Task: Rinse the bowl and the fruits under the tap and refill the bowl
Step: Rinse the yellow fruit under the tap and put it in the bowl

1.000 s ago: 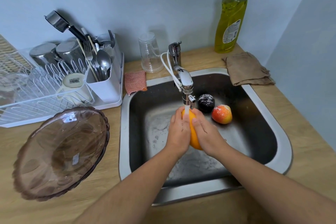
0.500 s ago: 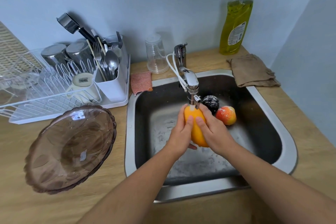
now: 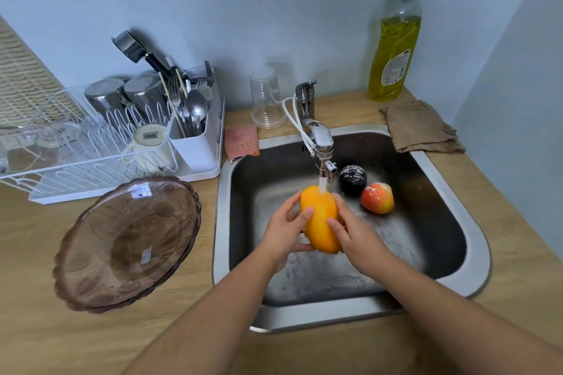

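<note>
I am holding one yellow-orange fruit (image 3: 321,222) between both hands in the centre of the frame. My left hand (image 3: 286,225) is curling around its left side with the thumb across the front, and my right hand (image 3: 353,234) is cupping its right side, fingers wrapped on the skin. The fruit is standing nearly upright over the sink (image 3: 222,222), and its top is touching the stream of water (image 3: 322,187) that is falling from the single tap (image 3: 323,140) just above.

To the right of the fruit, two more fruits are lying on the sink floor just beside each other: one dark fruit (image 3: 352,179) and one red-and-yellow fruit (image 3: 377,198), both showing pale specks. That is making three fruits in all.

At the lower left of the frame, the one brown-tinted glass bowl (image 3: 122,222) is sitting tilted on the wooden counter with nothing in it.

I am judging the task to be about midway: one fruit is being rinsed, and I cannot tell whether the other two or the bowl are already rinsed. Refilling the bowl is not yet done.

Farther out are one dish rack (image 3: 61,161) at the upper left, one clear cup (image 3: 268,100), one soap bottle (image 3: 394,52) and one folded cloth (image 3: 420,128).
</note>
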Demonstrator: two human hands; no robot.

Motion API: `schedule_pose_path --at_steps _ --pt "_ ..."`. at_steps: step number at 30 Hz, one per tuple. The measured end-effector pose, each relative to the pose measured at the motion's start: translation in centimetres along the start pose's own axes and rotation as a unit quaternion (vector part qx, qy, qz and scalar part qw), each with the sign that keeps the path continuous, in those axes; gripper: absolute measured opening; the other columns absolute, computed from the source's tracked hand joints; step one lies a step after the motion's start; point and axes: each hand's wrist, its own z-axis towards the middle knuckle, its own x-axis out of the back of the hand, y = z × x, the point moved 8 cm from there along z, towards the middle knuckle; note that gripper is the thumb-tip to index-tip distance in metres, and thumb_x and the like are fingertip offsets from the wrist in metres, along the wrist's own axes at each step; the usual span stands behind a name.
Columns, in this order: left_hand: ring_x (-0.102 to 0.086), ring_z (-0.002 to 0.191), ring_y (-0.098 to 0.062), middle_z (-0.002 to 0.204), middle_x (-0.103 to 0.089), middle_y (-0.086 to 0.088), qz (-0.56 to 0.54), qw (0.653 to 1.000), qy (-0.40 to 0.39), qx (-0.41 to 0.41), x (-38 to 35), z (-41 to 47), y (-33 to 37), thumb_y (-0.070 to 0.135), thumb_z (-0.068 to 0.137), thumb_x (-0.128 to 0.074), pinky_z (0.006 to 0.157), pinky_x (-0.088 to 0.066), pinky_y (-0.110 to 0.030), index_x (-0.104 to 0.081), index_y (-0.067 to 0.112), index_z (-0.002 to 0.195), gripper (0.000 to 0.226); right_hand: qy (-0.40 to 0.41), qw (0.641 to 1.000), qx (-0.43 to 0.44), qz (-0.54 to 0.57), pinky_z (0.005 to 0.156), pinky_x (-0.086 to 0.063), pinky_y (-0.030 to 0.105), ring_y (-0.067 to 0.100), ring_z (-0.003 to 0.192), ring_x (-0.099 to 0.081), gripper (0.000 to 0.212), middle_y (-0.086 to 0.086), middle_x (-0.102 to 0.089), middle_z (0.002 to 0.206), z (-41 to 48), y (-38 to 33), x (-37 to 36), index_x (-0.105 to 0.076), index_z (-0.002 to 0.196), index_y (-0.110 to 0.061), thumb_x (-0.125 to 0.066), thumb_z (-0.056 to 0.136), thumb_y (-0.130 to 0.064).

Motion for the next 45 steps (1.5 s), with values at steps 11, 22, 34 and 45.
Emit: schedule_pose_path --at_steps 11,22,34,45 --pt "-0.059 0.108 -0.022 0.120 -0.055 -0.004 0.113 0.992 -0.031 -0.037 4.8 -2.2 1.8 0.009 0.079 -0.075 0.087 -0.058 -0.040 -0.057 0.028 0.118 0.046 0.057 0.996 0.067 -0.005 0.083 -0.051 0.019 0.010 0.095 -0.062 0.062 -0.002 -0.049 0.131 -1.2 -3.7 -1.3 -0.042 0.139 -0.027 -0.068 0.084 -0.014" --pt "-0.061 0.100 -0.018 0.111 -0.060 -0.003 0.105 0.975 0.042 -0.193 7.9 -5.9 9.3 0.007 0.086 -0.068 0.070 -0.050 -0.023 -0.050 0.035 0.124 0.050 0.069 0.981 0.180 0.018 0.079 -0.053 0.020 0.008 0.082 -0.065 0.061 -0.001 -0.057 0.123 0.3 -12.5 1.9 -0.047 0.136 -0.032 -0.068 0.084 -0.009" --pt "-0.056 0.101 -0.012 0.116 -0.058 0.001 0.095 0.965 0.070 -0.234 8.0 -7.7 11.4 0.006 0.088 -0.065 0.063 -0.049 -0.011 -0.052 0.027 0.127 0.047 0.080 0.977 0.198 0.001 0.082 -0.056 0.035 0.012 0.080 -0.067 0.062 -0.010 -0.055 0.114 0.4 -14.6 2.6 -0.045 0.137 -0.035 -0.067 0.085 -0.011" --pt "-0.058 0.099 -0.014 0.110 -0.058 0.002 0.098 0.964 0.085 -0.232 8.3 -7.4 11.0 0.005 0.087 -0.066 0.068 -0.048 -0.017 -0.053 0.032 0.121 0.045 0.080 0.979 0.187 -0.007 0.082 -0.054 0.029 0.011 0.084 -0.066 0.062 -0.002 -0.058 0.125 0.5 -14.2 2.2 -0.043 0.139 -0.033 -0.067 0.085 -0.014"
